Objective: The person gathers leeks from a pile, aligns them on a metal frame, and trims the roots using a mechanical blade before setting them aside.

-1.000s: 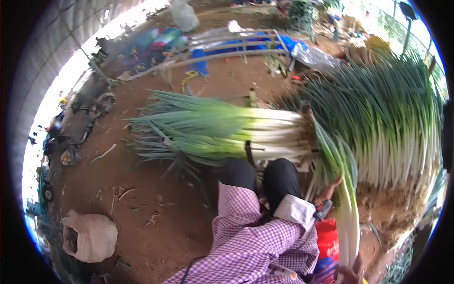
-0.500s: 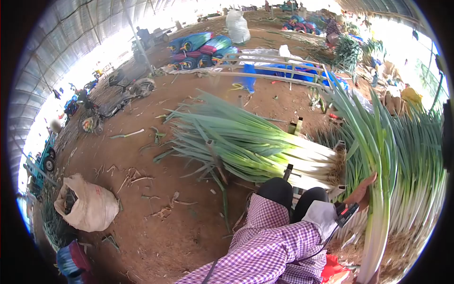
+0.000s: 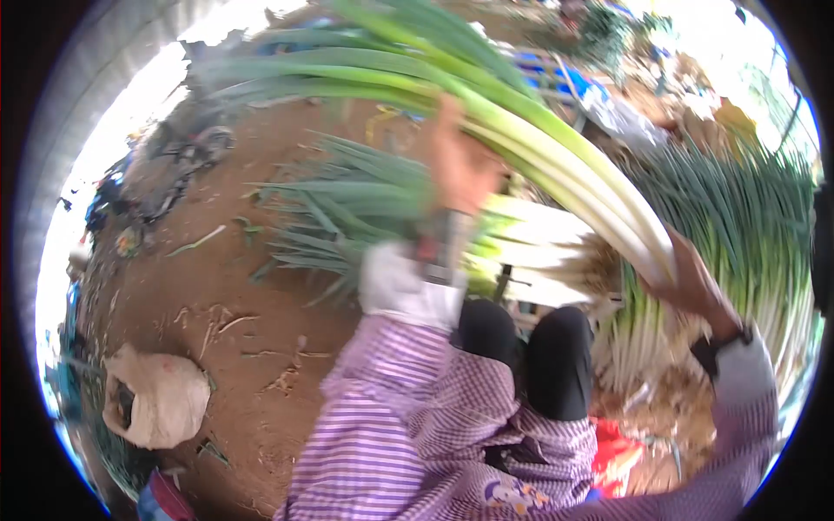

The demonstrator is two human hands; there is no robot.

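Held up in front of me is a bunch of long green onions [image 3: 565, 165], leaves pointing left and white ends slanting down to the right. My left hand [image 3: 460, 165], smeared by motion, is closed around the lower leaves. Around the white root ends, my right hand [image 3: 686, 273] is also closed. Below the bunch, a pile of green onions [image 3: 543, 239] lies sideways on a low rack [image 3: 506, 282] before my knees. My left arm partly hides that pile.
Many green onions [image 3: 730, 217] stand upright in a dense row at the right. An open whitish sack [image 3: 169, 399] sits on the dirt floor [image 3: 261, 347] at the left. Red plastic [image 3: 615, 460] lies beside my legs. Farther back is a silvery sheet [image 3: 621, 117].
The bunch has swung from upright at my right to nearly sideways across my front, and higher. My left hand has moved left and up with it; my right hand has risen into fuller view.
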